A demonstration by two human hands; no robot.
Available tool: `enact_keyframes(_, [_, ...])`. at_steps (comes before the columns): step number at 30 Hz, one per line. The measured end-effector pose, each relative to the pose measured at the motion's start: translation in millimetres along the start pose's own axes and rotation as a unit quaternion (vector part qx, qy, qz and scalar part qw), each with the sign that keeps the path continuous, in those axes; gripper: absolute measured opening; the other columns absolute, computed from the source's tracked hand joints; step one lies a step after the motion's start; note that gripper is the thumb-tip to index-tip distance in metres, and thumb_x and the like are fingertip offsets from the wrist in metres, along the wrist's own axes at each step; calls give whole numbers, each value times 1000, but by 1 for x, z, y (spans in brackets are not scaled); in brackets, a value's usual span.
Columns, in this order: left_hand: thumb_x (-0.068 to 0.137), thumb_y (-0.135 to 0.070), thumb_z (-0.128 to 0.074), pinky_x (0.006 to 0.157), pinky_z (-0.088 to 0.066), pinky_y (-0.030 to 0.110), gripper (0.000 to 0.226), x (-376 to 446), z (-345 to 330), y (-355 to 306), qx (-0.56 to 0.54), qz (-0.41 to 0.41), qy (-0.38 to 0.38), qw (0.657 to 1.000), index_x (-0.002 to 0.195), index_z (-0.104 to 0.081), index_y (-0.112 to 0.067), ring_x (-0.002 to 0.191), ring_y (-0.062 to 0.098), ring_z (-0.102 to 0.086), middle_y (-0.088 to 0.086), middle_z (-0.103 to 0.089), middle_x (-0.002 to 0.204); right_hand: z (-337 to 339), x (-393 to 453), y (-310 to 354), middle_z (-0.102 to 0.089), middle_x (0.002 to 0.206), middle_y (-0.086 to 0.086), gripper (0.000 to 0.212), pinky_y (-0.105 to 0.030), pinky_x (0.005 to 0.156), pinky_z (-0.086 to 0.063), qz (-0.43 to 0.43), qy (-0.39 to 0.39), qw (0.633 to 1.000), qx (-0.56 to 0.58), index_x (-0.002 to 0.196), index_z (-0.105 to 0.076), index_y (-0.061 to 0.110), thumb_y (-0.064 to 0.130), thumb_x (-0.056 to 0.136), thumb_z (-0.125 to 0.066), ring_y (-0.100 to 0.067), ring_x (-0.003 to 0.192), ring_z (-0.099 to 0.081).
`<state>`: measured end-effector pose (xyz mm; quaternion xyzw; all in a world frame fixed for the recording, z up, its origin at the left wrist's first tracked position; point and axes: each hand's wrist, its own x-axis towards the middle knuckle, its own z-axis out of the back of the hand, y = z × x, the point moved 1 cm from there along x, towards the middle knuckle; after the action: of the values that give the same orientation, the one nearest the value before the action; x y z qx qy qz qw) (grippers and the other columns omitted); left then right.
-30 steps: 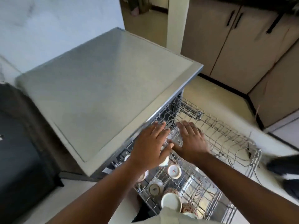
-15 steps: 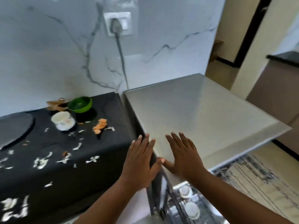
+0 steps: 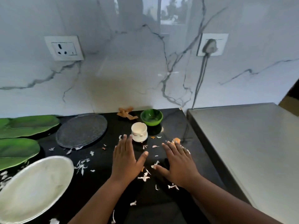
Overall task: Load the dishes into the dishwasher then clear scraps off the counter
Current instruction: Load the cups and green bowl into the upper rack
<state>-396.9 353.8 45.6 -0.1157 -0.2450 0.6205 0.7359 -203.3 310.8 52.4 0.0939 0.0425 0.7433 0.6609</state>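
Observation:
Both my hands hover flat over the black counter [image 3: 186, 123], fingers straight and holding nothing. My left hand [image 3: 125, 159] is just in front of a white cup [image 3: 139, 131]. My right hand [image 3: 178, 162] is a little to the right, with an orange scrap [image 3: 176, 140] beyond its fingertips. A green bowl [image 3: 151, 116] stands behind the cup. White and orange scraps [image 3: 144, 177] lie scattered over the counter. A grey speckled plate [image 3: 81, 130], a white oval plate [image 3: 34, 188] and green leaf-shaped plates [image 3: 24, 126] sit to the left.
The dishwasher's grey top [image 3: 252, 143] adjoins the counter on the right. A marble wall [image 3: 129, 70] with two sockets stands behind; a cable [image 3: 199, 78] hangs from the right socket. Brown peels [image 3: 126, 113] lie at the wall.
My view and both hands have swung left, from the dishwasher rack, past the dishwasher's top, to above the scrap-strewn black counter. Both hands stay flat and hold nothing.

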Motion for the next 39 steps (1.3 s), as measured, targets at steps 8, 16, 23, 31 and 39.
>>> enact_keyframes(8, [75,-64,-64,119,-15,38,109,58,-4,27,-90,67,46,993,152,-4,-16,147,22,-11,7,-11,160,3,66,2,-11,161,1,88,-37,118,-8,-75,22,996,44,153,-8,24,70,86,-42,-20,149,-1])
enact_keyframes(16, [69,-54,-77,113,-26,36,104,93,-18,20,-159,66,45,984,149,-20,-17,138,19,-31,0,-34,151,1,135,-16,-30,154,-3,92,-41,111,-33,-122,-18,976,181,149,-14,27,54,79,-68,-22,139,-33])
enact_keyframes(23, [67,-43,-81,100,-35,33,79,102,-32,24,-164,76,3,984,133,-42,-23,121,12,-47,-10,-52,129,-23,186,-31,-33,151,2,73,-41,106,-39,-109,15,980,163,139,-38,31,60,78,-65,-22,133,-40])
enact_keyframes(31, [59,-27,-88,90,-43,20,75,86,-31,25,-254,79,-33,963,119,-43,-32,109,8,-49,-11,-44,115,-16,195,-34,-62,102,4,39,-29,73,-48,-129,-40,940,312,89,-62,23,52,69,-78,-14,90,-58])
enact_keyframes(39, [69,5,-79,69,-50,13,58,69,3,6,-497,114,-51,859,110,-50,-23,88,-3,-63,-5,-61,106,43,129,-42,-57,125,-28,63,-49,97,-49,-29,99,521,847,111,-62,12,34,59,-90,-46,111,-58])
